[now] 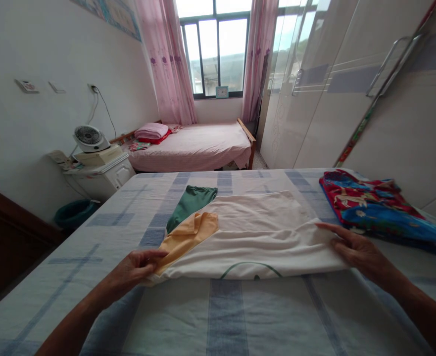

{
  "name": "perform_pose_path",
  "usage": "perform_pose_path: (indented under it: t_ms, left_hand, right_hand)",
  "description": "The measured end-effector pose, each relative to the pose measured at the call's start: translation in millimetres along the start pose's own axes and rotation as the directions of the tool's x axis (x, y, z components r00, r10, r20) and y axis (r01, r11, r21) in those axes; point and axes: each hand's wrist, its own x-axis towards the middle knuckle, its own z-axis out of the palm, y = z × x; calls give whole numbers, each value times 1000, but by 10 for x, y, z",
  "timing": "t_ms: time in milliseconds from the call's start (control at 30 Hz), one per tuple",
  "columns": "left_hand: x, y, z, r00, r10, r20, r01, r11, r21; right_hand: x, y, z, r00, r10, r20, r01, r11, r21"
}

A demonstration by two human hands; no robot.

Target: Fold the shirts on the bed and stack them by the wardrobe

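Currently the left hand (pixel 138 267) pinches the near left corner of a soft white cloth shirt (pixel 255 215) between thumb and fingers, just at its plain yellow-orange sleeve (pixel 188 235). Well apart from it, the right hand (pixel 355 247) pinches the shirt's right end, thumb below and forefinger reaching over the white cloth. Between the two hands the shirt lies crosswise, wrinkled, with part of a thin green curved print (pixel 251 264) along its near edge. Beyond the yellow-orange sleeve lies a dark green sleeve (pixel 193 205). Underneath spreads a pale bedsheet with blue bands (pixel 225 316). Past the right hand sits a bundled red-and-blue patterned blanket (pixel 373 200). Farther off stand a small white fan (pixel 90 139) on the left, a pink-sheeted wooden bed (pixel 206 143) ahead and a glossy white wardrobe (pixel 314 113) on the right.
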Motion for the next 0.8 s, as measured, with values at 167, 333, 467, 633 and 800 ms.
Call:
perform_pose_path:
  t_ms: [167, 333, 467, 633, 800]
  left_hand:
    - [44, 98, -90, 993, 50, -102, -22, 966, 256]
    - [365, 338, -7, 917, 280, -285, -116, 870, 479]
    - [701, 410, 188, 909, 309, -279, -91, 802, 590]
    - [780, 329, 357, 824, 448, -347, -109, 726, 679]
    - [713, 239, 358, 660, 553, -510, -61, 715, 697]
  right_hand:
    - [63, -5, 3, 994, -22, -106, 2, 983, -184]
    - [276, -37, 116, 965, -228, -132, 177, 933, -313]
    - [383, -103, 251, 950, -313, -6, 292, 893, -344]
    - [431, -134, 265, 962, -274, -17, 253, 910, -329]
    - [545, -134, 219, 939, -303, -162, 234, 909, -345]
